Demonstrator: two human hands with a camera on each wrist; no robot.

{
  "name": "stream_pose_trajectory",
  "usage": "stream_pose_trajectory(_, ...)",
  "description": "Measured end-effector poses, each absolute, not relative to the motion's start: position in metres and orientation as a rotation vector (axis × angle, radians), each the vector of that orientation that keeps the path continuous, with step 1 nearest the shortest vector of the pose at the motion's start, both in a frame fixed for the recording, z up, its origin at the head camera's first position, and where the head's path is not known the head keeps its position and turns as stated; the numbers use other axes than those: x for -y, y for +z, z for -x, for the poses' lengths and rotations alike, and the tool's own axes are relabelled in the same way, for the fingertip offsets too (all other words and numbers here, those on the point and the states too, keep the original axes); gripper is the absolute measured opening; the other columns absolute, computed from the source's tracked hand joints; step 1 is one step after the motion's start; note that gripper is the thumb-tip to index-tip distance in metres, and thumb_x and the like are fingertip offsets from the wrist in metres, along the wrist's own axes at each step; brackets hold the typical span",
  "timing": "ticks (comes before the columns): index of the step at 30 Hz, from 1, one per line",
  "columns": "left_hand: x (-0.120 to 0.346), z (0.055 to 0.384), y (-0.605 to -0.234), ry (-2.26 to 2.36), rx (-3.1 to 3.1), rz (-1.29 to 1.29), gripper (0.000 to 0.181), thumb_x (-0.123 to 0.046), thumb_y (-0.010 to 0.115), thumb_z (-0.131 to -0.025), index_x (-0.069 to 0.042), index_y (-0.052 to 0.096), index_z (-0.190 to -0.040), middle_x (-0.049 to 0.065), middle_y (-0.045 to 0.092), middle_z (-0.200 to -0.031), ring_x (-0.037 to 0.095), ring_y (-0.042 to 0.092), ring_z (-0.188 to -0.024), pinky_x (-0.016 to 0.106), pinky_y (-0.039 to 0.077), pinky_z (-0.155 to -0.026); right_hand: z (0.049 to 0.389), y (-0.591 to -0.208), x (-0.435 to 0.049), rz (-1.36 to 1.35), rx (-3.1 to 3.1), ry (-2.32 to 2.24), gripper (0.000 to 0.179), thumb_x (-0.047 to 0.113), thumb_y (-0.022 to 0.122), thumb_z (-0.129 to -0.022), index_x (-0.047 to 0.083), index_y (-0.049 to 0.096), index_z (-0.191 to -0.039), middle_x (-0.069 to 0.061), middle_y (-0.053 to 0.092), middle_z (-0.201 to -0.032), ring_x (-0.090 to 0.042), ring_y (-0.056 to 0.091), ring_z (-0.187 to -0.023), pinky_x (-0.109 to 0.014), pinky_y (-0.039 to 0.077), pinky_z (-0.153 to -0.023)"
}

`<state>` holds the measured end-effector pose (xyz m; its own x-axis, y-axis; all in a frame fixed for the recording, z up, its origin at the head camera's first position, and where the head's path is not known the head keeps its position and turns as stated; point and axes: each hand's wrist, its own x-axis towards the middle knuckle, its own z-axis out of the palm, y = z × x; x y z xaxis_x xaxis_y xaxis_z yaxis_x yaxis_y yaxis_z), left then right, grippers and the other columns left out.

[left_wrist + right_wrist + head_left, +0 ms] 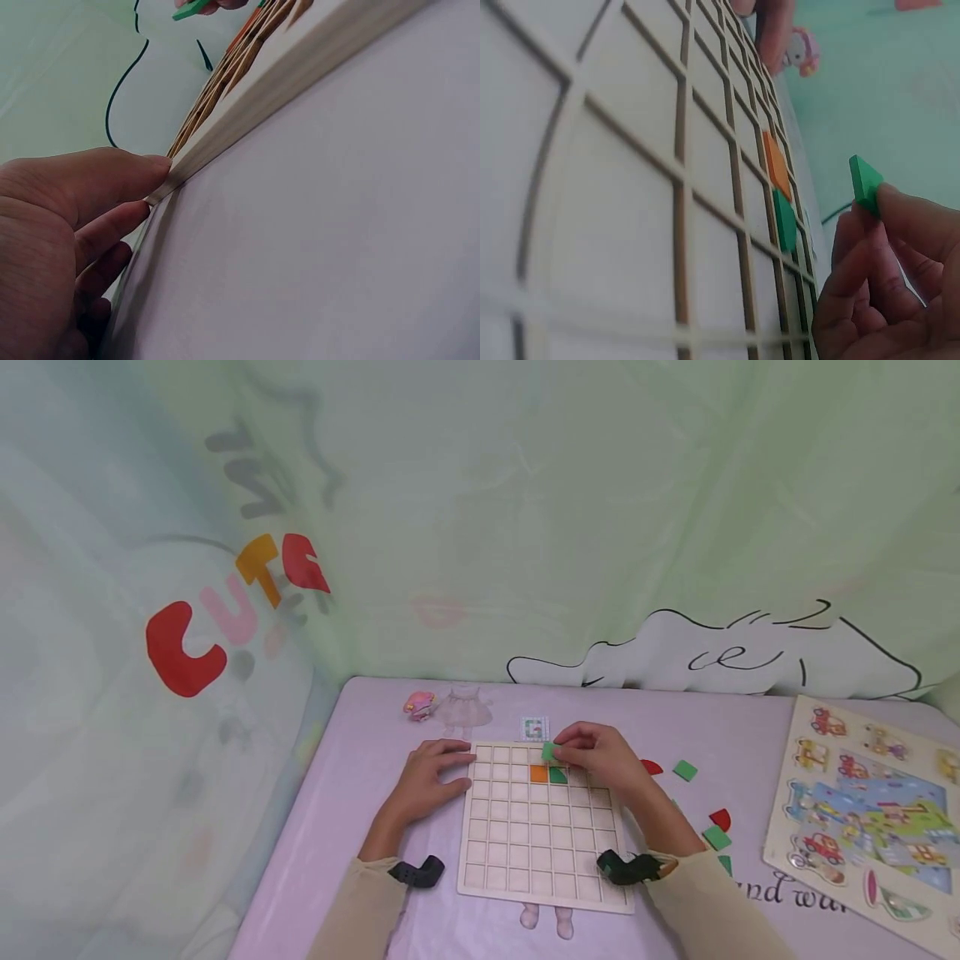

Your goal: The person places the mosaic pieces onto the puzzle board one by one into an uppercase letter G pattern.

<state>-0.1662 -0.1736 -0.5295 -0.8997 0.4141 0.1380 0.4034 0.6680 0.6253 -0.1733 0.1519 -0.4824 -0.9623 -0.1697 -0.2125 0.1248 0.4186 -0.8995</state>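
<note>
A light wooden grid board (498, 832) lies on the table. Thumb and fingertips of my left hand (429, 779) touch its left edge near the far corner; the left wrist view shows the thumb (131, 174) against the rim. My right hand (600, 755) pinches a light green square tile (549, 751) between thumb and fingers, above the board's far row. In the right wrist view that tile (865, 183) is tilted and off the grid. An orange square tile (538, 773) and a dark green rounded tile (558, 775) sit side by side in the second row.
Beyond the board lies a small pattern card (535, 728), with a pink figurine (419, 705) to its left. Right of the board are loose green tiles (685, 770) and red rounded tiles (721, 819). A picture puzzle board (783, 793) occupies the far right.
</note>
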Motion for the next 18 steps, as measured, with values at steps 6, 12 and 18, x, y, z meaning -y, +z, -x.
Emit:
stream_pose_trajectory(6,0.173,0.166,-0.529,1.062,-2.852,-0.708,0.042,-0.028,0.076,-0.09,-0.02,0.071,-0.131,0.001,0.06,-0.144,0.027,0.048,-0.137,0.051,0.034,-0.109,0.173,-0.486,-0.133,0.082,-2.415,-1.549,0.024,0.025,0.079,-0.09,0.008,0.074,-0.107,-0.003,0.074,-0.088,-0.018,0.063,-0.089,-0.028,0.051,-0.079)
stream_pose_trajectory(12,0.172,0.166,-0.528,1.065,-2.855,-0.721,0.041,-0.027,0.075,-0.09,-0.019,0.071,-0.131,0.002,0.061,-0.144,0.028,0.049,-0.137,0.052,0.034,-0.108,0.172,-0.487,-0.122,0.044,-2.403,-1.614,0.025,0.026,0.081,-0.088,0.008,0.077,-0.104,-0.004,0.074,-0.092,-0.02,0.059,-0.09,-0.029,0.048,-0.077)
stream_pose_trajectory(18,0.172,0.165,-0.529,1.053,-2.871,-0.704,0.041,-0.027,0.075,-0.09,-0.02,0.071,-0.13,0.0,0.061,-0.143,0.026,0.049,-0.136,0.051,0.035,-0.107,0.174,-0.49,-0.114,-0.027,-2.414,-1.572,0.022,0.029,0.081,-0.088,0.012,0.079,-0.102,-0.005,0.073,-0.106,-0.023,0.055,-0.106,-0.034,0.043,-0.089)
